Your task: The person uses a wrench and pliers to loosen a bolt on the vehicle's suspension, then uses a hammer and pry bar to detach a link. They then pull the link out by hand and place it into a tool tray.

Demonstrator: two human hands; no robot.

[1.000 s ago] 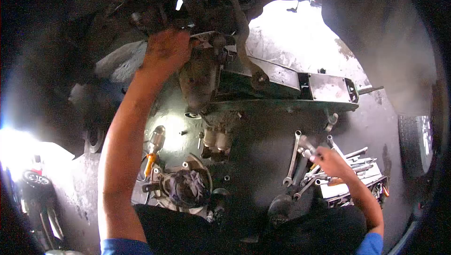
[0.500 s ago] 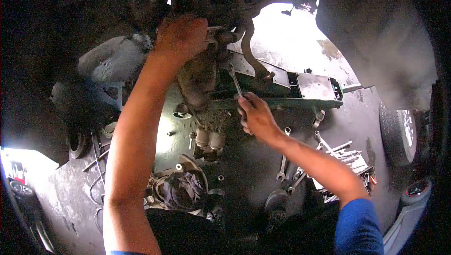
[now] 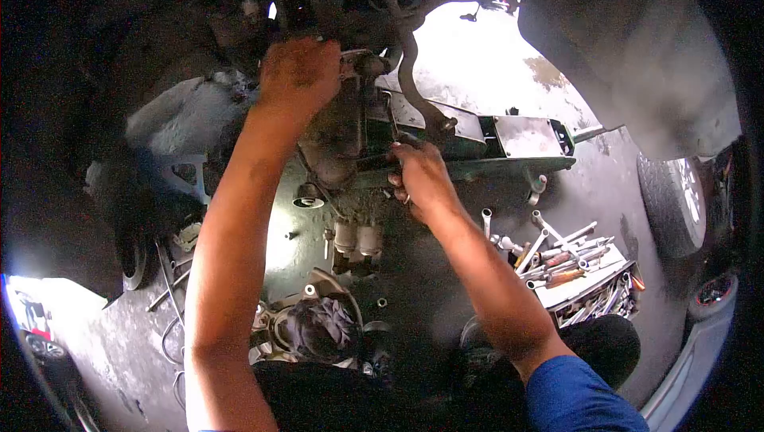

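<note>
My left hand (image 3: 298,74) is raised under the vehicle, its fingers closed in a fist against dark, greasy undercarriage parts. A metal piece (image 3: 362,59) juts out just right of its knuckles. What the fist holds is hidden. Lower and to the right, my right hand (image 3: 420,179) is wrapped round the lower end of a wrench (image 3: 392,117), which points upward beside the suspension. A curved dark bar (image 3: 408,66) hangs close to the wrench's upper end. Behind both hands lies a long green floor jack (image 3: 493,165).
A tray (image 3: 577,295) heaped with wrenches stands on the floor at right, near my knee. Below my left arm lie a round metal part and a dark rag (image 3: 318,327). A wheel (image 3: 672,205) stands far right, and hoses (image 3: 169,336) lie at left.
My right hand has moved slightly up and left with the wrench. My left fist stays up among the parts. The view has shifted, showing more of the tool tray and my knee.
</note>
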